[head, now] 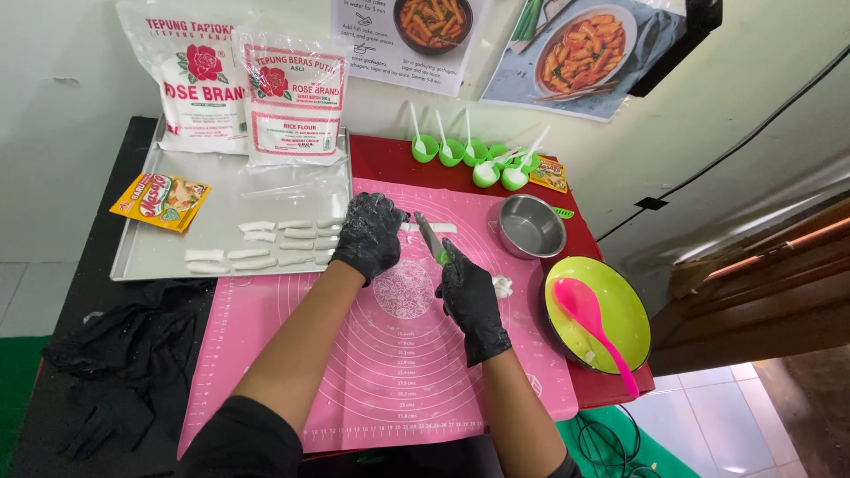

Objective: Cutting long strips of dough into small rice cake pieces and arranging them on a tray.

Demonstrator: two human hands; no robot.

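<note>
— Fingers first: what are they doing?

— Both hands are wearing black gloves. The right hand [471, 301], at the centre of the frame, is curling its fingers tight around the green handle of a knife [431, 237], whose blade is pointing up and to the left. The left hand [367, 235], just left of centre, is bending its fingers down over the left end of a white dough strip [428, 227]; whether they are pinching it or only pressing on it, I cannot tell.

— Where is that strip lying?

— It is lying across the upper edge of a pink silicone mat [390, 372], which is covering the middle of the tabletop [115, 177]. The blade is crossing the strip just right of the left hand. A small white lump of dough [503, 285] is sitting just beside the right hand.

— And the cut pieces?

— Short white dough sticks [257, 248] are lying in rows on a metal tray [159, 257] at the left of the frame, touching the mat's upper left corner. A yellow seasoning sachet [161, 202] is resting on the tray's left edge, and two white flour bags [248, 88] are leaning on the wall at its back.

— What is sitting on the right?

— A steel bowl [529, 227], then a lime-green bowl [620, 305] holding a pink spoon [595, 329], lower right. Green measuring spoons [478, 159] are lying in a row above the mat.
</note>
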